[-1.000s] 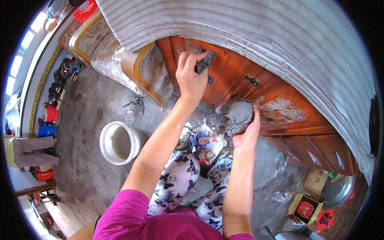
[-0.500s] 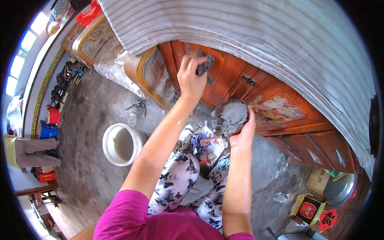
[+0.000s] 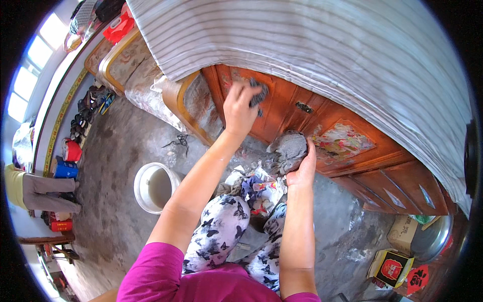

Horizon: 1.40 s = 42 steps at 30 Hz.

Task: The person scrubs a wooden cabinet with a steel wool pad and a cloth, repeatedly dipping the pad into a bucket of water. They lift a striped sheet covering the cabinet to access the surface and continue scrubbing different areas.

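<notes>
My left hand (image 3: 240,108) pinches a dark grey scouring pad (image 3: 258,93) against the left door panel of a reddish-brown wooden cabinet (image 3: 276,108); the fingers are a little blurred. Lower and to the right, my right hand (image 3: 304,171) is closed round a bunched grey cloth (image 3: 291,151), beside the right door panel. That panel carries torn, colourful paper remnants (image 3: 344,141). A dark metal latch plate (image 3: 304,106) sits between the two panels.
A striped cloth (image 3: 322,45) drapes over the cabinet top. Left of my arm stands a white bucket (image 3: 143,187) of cloudy water. Crumpled scraps (image 3: 261,194) lie by my knees. A patterned sofa (image 3: 193,108) adjoins the cabinet. Another person (image 3: 43,191) stands far left.
My left hand and the scouring pad have shifted slightly on the door panel. My right hand still holds the cloth. The whole view has tilted a little.
</notes>
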### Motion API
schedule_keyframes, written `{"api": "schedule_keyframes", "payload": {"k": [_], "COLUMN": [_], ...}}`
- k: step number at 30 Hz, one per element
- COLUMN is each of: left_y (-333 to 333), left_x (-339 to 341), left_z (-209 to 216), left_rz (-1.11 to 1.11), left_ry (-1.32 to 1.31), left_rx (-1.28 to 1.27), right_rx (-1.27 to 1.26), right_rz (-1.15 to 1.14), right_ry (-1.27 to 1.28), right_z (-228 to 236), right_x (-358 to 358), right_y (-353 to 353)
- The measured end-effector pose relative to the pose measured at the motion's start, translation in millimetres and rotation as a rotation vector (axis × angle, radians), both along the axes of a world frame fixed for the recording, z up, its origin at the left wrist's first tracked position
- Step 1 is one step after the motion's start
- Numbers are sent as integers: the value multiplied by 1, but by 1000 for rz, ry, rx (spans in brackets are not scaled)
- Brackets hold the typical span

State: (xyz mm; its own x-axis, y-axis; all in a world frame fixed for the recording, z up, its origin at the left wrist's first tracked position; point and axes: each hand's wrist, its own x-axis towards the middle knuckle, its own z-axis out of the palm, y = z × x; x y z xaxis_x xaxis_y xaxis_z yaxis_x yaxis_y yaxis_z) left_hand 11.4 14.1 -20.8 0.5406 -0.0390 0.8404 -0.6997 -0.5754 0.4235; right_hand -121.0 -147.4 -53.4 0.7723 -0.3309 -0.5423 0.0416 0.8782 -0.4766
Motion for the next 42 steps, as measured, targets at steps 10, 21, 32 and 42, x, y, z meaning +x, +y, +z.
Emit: {"api": "schedule_keyframes", "payload": {"k": [10,21,32,42], "left_y": [-3,22,16,83], "left_x": [-9,-15,-16,11], "left_z": [5,-24,19,76], "left_rz": [10,-80,-319,-298], "left_ry": [7,384,399,529], "left_rx": [-48,214,351,232], "right_rx": [10,-9,-592,-1080], "right_rz": [-11,41,296,542], "right_ry": [-38,-32,-471,-567], "right_z": [2,22,102,248], "right_x": [0,0,-12,14], "right_y": [-5,5,-4,-25]}}
